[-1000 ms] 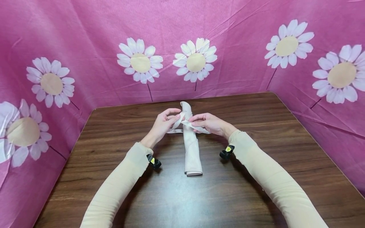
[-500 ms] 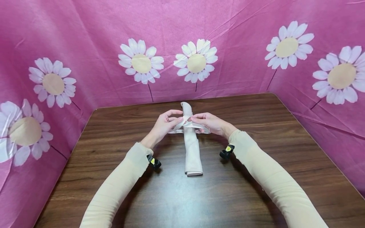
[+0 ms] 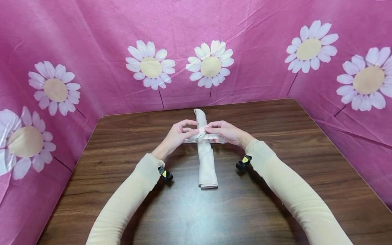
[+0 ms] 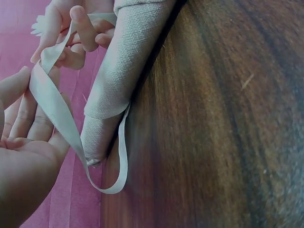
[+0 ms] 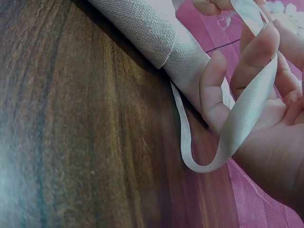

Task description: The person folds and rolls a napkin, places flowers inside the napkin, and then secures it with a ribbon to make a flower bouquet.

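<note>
A rolled beige cloth (image 3: 207, 166) lies lengthwise on the table, its coarse weave plain in both wrist views. A satiny off-white ribbon (image 4: 59, 111) passes under the roll and comes up on both sides, crossing above it. My left hand (image 3: 177, 135) pinches the ribbon near the crossing, from the left of the roll. Opposite it, my right hand (image 3: 229, 132) pinches the ribbon between thumb and fingers, its other fingers beside the roll. Slack ribbon (image 5: 247, 109) hangs in a curve below the right hand. The fingertips partly hide the crossing.
The dark wood-grain table (image 3: 131, 126) spreads around the roll. A pink curtain (image 3: 257, 41) with large daisies stands behind and at both sides. Black wrist straps (image 3: 243, 164) sit at both sleeve cuffs.
Both hands' fingertips have come nearer each other over the roll; the left hand has shifted slightly right and down. The raised ribbon strands have moved lower and now cross closer to the cloth.
</note>
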Motion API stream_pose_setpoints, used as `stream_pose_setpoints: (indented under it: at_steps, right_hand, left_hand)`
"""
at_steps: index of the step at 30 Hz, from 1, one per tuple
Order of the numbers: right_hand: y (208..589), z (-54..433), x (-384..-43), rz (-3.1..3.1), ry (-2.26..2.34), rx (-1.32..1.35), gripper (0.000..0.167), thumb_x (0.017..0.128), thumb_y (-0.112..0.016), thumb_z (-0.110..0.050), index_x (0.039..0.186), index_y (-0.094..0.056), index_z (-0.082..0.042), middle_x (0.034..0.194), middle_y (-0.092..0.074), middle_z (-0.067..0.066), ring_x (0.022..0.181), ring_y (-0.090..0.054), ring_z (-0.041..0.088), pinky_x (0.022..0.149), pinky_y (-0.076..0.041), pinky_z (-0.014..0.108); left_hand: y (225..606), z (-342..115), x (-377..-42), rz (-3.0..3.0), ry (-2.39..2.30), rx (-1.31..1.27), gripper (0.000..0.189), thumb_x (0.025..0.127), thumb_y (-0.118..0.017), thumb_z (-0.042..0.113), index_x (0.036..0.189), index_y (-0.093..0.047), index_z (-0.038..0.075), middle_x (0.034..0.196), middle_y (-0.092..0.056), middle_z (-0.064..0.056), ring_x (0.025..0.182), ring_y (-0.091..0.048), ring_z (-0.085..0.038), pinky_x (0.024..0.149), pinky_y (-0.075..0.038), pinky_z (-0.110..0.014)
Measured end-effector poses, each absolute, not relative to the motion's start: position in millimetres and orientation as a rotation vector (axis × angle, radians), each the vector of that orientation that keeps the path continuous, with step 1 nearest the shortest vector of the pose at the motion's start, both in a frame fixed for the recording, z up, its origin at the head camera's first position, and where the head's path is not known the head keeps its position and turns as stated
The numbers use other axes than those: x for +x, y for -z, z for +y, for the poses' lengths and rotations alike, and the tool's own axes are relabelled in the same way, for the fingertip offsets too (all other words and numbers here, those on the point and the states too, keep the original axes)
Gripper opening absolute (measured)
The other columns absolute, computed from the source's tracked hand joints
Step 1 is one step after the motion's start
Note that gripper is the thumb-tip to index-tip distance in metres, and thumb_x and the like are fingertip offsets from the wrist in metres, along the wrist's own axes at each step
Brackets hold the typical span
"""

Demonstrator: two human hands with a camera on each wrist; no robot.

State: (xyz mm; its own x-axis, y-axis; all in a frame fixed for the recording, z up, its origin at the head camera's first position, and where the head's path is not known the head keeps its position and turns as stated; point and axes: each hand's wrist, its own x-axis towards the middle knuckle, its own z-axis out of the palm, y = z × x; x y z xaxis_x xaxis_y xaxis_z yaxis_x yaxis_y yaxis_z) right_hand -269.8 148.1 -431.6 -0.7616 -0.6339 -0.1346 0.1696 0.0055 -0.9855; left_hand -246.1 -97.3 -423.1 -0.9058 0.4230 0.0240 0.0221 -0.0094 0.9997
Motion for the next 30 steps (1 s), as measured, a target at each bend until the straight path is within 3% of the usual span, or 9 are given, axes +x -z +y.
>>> stream_pose_setpoints:
  at_steps: [12, 20, 30]
  right_hand:
    - [431.7, 151.4, -270.5, 1.722, 1.855, -0.442, 0.015, 0.104, -0.057, -0.013, 0.101, -0.071, -0.009, 0.09, -0.065, 0.007, 0.066, -0.054, 0.018, 0.061, -0.046, 0.026]
    - [428.9, 151.8, -269.9, 1.723, 1.825, -0.397, 0.015, 0.105, -0.056, -0.014, 0.106, -0.071, -0.009, 0.095, -0.067, 0.005, 0.078, -0.063, 0.014, 0.066, -0.054, 0.025]
    - [427.6, 151.7, -270.7, 1.777, 1.795, -0.395, 0.014, 0.104, -0.06, -0.019, 0.104, -0.069, -0.009, 0.091, -0.065, 0.004, 0.078, -0.062, 0.012, 0.068, -0.054, 0.026]
  left_hand:
    - [422.6, -96.7, -245.2, 1.958, -1.995, 0.466, 0.044, 0.097, -0.067, 0.001, 0.136, -0.05, -0.011, 0.09, -0.074, -0.006, 0.08, -0.069, -0.011, 0.07, -0.056, -0.024]
    - [421.7, -95.3, -246.0, 2.039, -1.945, 0.5, 0.043, 0.094, -0.071, 0.003, 0.133, -0.055, -0.008, 0.091, -0.075, -0.007, 0.082, -0.068, -0.012, 0.07, -0.053, -0.023]
    - [422.3, -94.6, -246.5, 2.054, -1.93, 0.501, 0.042, 0.094, -0.072, 0.004, 0.131, -0.057, -0.007, 0.097, -0.076, -0.012, 0.087, -0.07, -0.013, 0.075, -0.055, -0.026]
